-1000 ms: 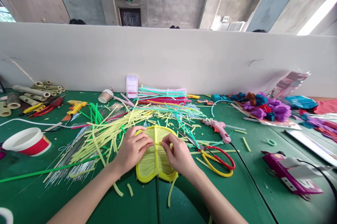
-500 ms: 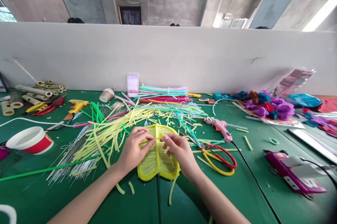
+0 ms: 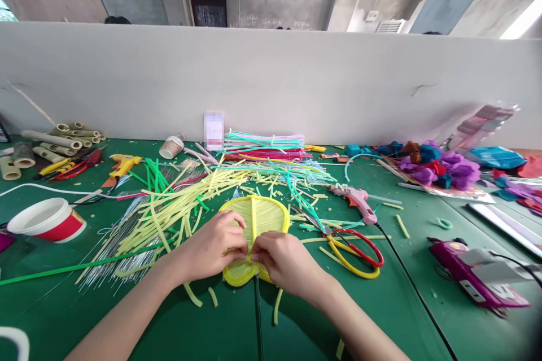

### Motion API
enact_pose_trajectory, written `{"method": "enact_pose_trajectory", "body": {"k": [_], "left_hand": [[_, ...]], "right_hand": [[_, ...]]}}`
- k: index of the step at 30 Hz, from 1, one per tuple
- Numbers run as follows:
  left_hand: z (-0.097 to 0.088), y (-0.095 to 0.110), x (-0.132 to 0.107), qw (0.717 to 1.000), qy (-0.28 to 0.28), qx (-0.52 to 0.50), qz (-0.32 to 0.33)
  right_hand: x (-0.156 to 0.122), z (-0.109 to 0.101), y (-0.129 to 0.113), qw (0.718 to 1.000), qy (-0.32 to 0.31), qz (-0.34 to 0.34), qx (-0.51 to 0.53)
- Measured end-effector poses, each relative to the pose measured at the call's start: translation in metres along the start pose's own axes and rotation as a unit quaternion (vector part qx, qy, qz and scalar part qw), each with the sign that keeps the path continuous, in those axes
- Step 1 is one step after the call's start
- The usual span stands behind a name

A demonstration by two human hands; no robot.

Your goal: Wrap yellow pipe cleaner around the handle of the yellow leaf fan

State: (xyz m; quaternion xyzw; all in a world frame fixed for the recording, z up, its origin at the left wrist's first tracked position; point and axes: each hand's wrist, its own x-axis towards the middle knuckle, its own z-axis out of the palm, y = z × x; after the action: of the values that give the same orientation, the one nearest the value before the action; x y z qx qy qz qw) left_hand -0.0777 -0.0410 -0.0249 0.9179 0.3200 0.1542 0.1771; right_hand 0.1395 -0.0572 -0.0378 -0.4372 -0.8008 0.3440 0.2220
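Observation:
In the head view a yellow leaf-shaped piece (image 3: 271, 214) with a thick fuzzy rim and a raised centre rib lies on the green table. My left hand (image 3: 222, 242) and my right hand (image 3: 285, 262) meet over its lower middle, fingertips pinched close together at the rib. Between them is a short yellow strip, mostly covered by the fingers. Both hands are closed, and they hide much of the leaf's lower half. Red-and-yellow scissors (image 3: 355, 253) lie to the right of my right hand.
Yellow strips (image 3: 186, 197) and thin wires heap left of centre. A pink glue gun (image 3: 358, 203) and a purple power strip (image 3: 476, 273) lie right. Left are a paper cup (image 3: 46, 222), a yellow glue gun (image 3: 122, 166) and bamboo pieces (image 3: 63, 140). A white partition (image 3: 271, 78) stands behind.
Both hands have come down from the leaf's upper middle towards its lower notch, carrying the short strip, and drawn closer together. The view has tilted slightly down.

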Motion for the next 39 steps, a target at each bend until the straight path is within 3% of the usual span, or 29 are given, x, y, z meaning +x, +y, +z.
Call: {"method": "enact_pose_trajectory", "body": {"k": [5,9,15,26,35,37,39], "left_hand": [[-0.001,0.01,-0.002,0.991,-0.068,-0.088,-0.075],[0.006,0.013,0.001,0.983,-0.1,-0.116,-0.1],[0.007,0.007,0.002,0.978,-0.114,-0.126,-0.118],[0.009,0.007,0.005,0.977,-0.115,-0.129,-0.121],[0.01,0.003,0.004,0.974,-0.118,-0.142,-0.134],[0.009,0.003,0.004,0.974,-0.105,-0.155,-0.129],[0.008,0.004,0.005,0.976,-0.052,-0.178,-0.116]], "right_hand": [[-0.001,-0.011,-0.002,0.992,-0.096,0.078,0.002],[0.003,-0.012,0.008,0.979,-0.15,0.139,0.026],[0.008,-0.009,0.008,0.972,-0.128,0.186,0.056],[0.007,-0.011,0.013,0.966,-0.145,0.196,0.083],[0.0,-0.029,0.006,0.964,-0.124,0.208,0.109],[-0.003,-0.034,0.002,0.963,-0.114,0.208,0.125],[-0.005,-0.036,-0.001,0.965,-0.067,0.207,0.147]]}}
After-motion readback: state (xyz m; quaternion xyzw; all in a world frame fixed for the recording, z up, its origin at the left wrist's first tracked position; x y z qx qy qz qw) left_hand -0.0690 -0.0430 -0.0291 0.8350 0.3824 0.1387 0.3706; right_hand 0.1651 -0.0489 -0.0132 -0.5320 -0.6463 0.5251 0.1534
